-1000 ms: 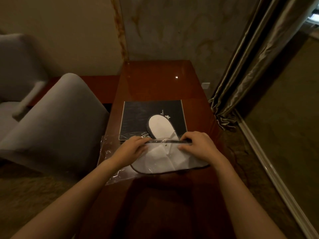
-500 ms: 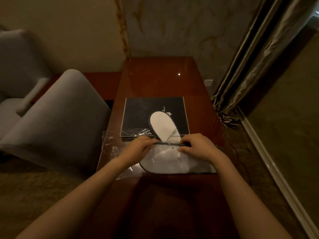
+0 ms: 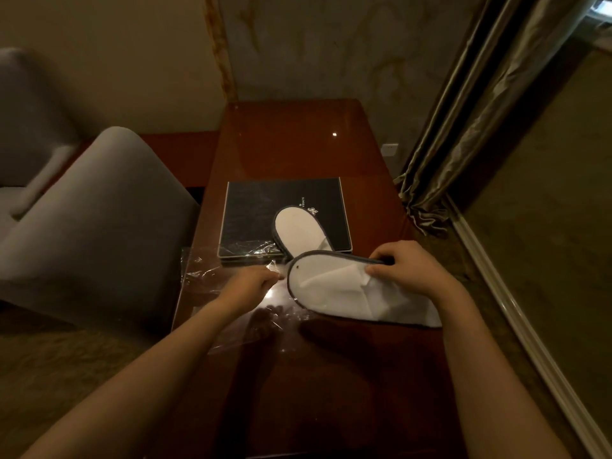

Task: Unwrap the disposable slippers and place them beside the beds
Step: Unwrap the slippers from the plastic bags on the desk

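Note:
A white disposable slipper [image 3: 334, 286] with a dark rim is lifted slightly above the wooden desk [image 3: 291, 144]; my right hand [image 3: 409, 268] pinches its upper edge. My left hand [image 3: 253, 283] grips the clear plastic wrapper [image 3: 212, 279], which lies crumpled on the desk's left side. A second white slipper [image 3: 299, 231] rests flat on a black folder [image 3: 281, 200], its near end hidden behind the held slipper.
A grey armchair [image 3: 96, 223] stands close against the desk's left edge, with another grey chair [image 3: 26, 134] behind it. Heavy curtains [image 3: 470, 111] hang at the right, and a skirting board [image 3: 516, 309] runs along the floor beside the desk.
My right hand has drawn the slipper to the right, out of the wrapper. My left hand has pulled the wrapper to the left, so the two hands are now apart.

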Demonstrator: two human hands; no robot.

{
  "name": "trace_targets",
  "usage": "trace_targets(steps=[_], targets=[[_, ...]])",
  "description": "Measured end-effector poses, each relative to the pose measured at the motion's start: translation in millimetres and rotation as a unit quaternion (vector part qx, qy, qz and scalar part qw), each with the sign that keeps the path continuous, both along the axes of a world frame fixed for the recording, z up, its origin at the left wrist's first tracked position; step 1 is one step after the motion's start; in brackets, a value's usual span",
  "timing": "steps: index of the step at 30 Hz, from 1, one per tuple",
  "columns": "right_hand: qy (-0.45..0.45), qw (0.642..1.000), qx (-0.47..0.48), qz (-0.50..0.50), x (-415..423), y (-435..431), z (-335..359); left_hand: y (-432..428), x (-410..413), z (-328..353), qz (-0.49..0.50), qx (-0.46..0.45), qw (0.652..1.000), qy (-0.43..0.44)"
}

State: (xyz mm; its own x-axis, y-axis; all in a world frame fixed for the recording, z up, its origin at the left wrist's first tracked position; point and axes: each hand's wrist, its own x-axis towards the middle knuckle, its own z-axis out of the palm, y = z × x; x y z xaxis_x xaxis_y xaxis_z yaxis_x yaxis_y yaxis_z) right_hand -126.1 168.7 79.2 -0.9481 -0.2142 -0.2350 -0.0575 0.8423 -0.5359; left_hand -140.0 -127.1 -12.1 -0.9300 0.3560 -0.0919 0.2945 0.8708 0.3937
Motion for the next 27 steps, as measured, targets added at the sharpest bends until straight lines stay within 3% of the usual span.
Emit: trace_targets(steps=[10,17,22,27], targets=[[0.04,0.977,-0.155,-0.14,-10.4,-6.5,-34.1,17.6,8.0,-22.8,0.028,-0.147,0.987,0.051],[0.044,0.922,-0.25,-0.291,-23.1,-2.9,-59.3,20.9,11.7,-29.1,-0.054,-0.259,0.964,-0.037],[0.043,0.899,-0.265,-0.346,-29.9,9.1,-67.8,15.1,14.3,-34.3,-0.011,-0.21,0.969,-0.134],[0.036,0.889,-0.278,-0.362,-35.5,13.1,-75.0,29.2,8.1,-23.4,0.071,-0.123,0.986,-0.089]])
